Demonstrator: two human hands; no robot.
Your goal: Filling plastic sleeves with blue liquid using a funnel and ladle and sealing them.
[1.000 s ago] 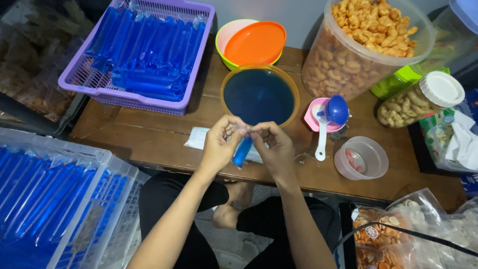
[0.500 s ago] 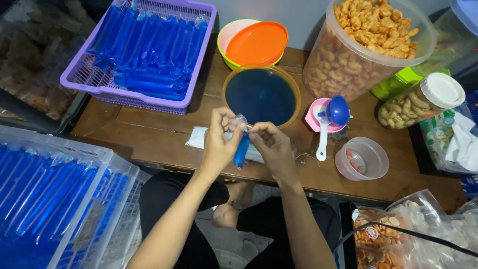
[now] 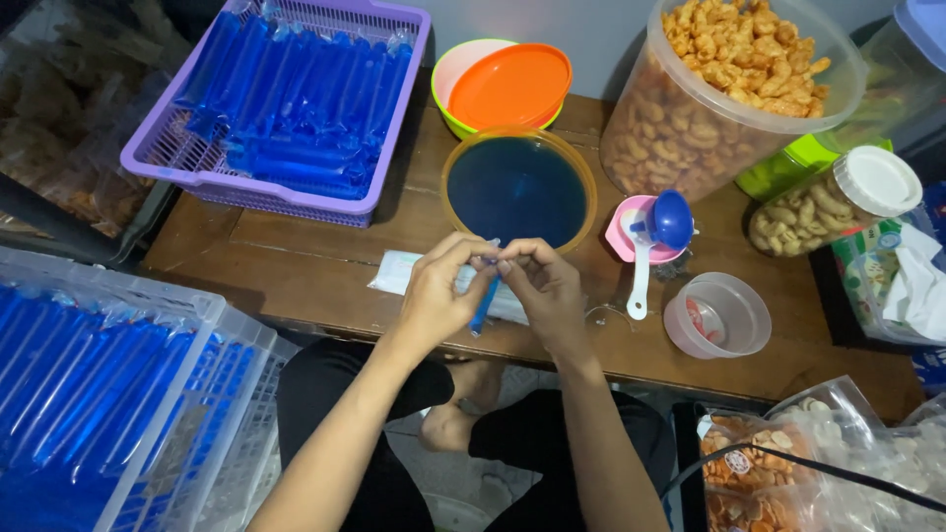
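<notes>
Hands meet over the front edge of the wooden table point(image 3: 296, 246): the left hand point(image 3: 439, 296) and the right hand point(image 3: 547, 291) both pinch the top of a thin blue-filled plastic tube point(image 3: 483, 307), fingers curled closed around its neck while the rest hangs down between them. Under the hands lies a flat white packet point(image 3: 394, 273). Just beyond the fingers stands a round bowl of dark blue liquid point(image 3: 517, 189), and behind it an orange lid point(image 3: 510, 85) rests on a yellow-green bowl point(image 3: 455, 69). At far left a purple basket point(image 3: 158, 163) holds many filled blue tubes, and a white crate point(image 3: 212, 325) near the left knee holds more. Right of the bowl a blue funnel point(image 3: 672, 219) sits on a small pink dish point(image 3: 621, 229) with a white spoon point(image 3: 638, 286). Nearby stand a clear cup point(image 3: 734, 315), a big tub of golden snacks point(image 3: 729, 89) and a white-lidded nut jar point(image 3: 838, 202).
</notes>
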